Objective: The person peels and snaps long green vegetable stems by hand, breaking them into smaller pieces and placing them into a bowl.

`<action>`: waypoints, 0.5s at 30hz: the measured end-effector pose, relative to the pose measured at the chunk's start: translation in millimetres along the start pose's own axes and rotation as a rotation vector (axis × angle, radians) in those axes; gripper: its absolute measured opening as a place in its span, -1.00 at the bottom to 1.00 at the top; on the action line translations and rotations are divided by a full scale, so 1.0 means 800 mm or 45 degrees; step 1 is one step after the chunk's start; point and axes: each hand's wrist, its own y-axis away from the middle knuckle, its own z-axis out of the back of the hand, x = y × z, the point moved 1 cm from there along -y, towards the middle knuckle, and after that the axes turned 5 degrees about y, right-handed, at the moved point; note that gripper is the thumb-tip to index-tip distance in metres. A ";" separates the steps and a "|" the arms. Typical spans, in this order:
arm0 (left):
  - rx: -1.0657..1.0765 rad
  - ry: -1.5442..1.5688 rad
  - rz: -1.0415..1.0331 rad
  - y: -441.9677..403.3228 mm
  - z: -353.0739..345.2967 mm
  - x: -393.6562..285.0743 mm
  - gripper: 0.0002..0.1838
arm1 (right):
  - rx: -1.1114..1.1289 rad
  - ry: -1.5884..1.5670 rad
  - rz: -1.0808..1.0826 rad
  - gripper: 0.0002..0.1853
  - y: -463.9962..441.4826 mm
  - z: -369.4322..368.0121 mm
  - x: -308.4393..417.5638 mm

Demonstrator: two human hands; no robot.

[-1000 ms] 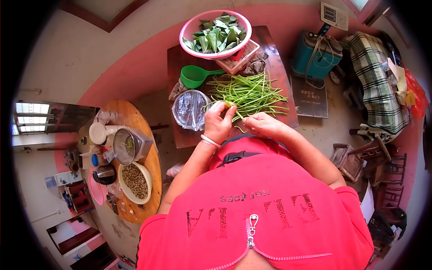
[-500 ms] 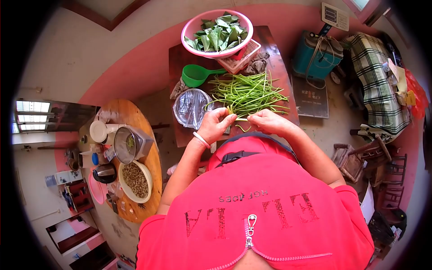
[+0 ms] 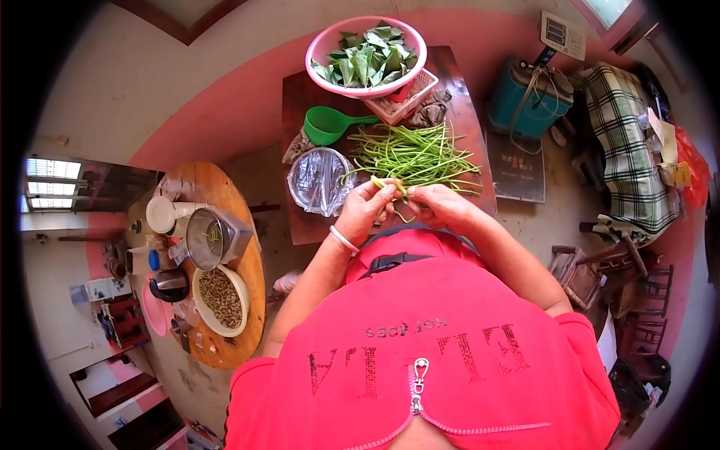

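Note:
A loose pile of long green stems [image 3: 416,156] lies on the dark red table [image 3: 296,229], just beyond both hands. My left hand [image 3: 365,208], with a white bangle at its wrist, is closed around pale green stem pieces. Close beside it, my right hand [image 3: 444,207] pinches a green stem, whose thin end curls down between the two hands. To the left of the pile sit a plastic-covered bowl [image 3: 319,180] and a green ladle [image 3: 325,125].
A pink basin [image 3: 313,54] of large leaves rests at the table's back on a pink basket [image 3: 390,112]. On the left, a wooden table [image 3: 255,296] holds a bowl of small brown items [image 3: 222,300] and a strainer. A teal box [image 3: 529,101] stands right.
My hands were a little apart with a stem stretched between them; now they are closer together. The view has shifted slightly.

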 end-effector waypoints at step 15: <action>0.116 -0.023 0.235 0.003 -0.011 -0.008 -0.80 | -0.329 0.408 0.772 -0.86 -0.006 0.012 0.015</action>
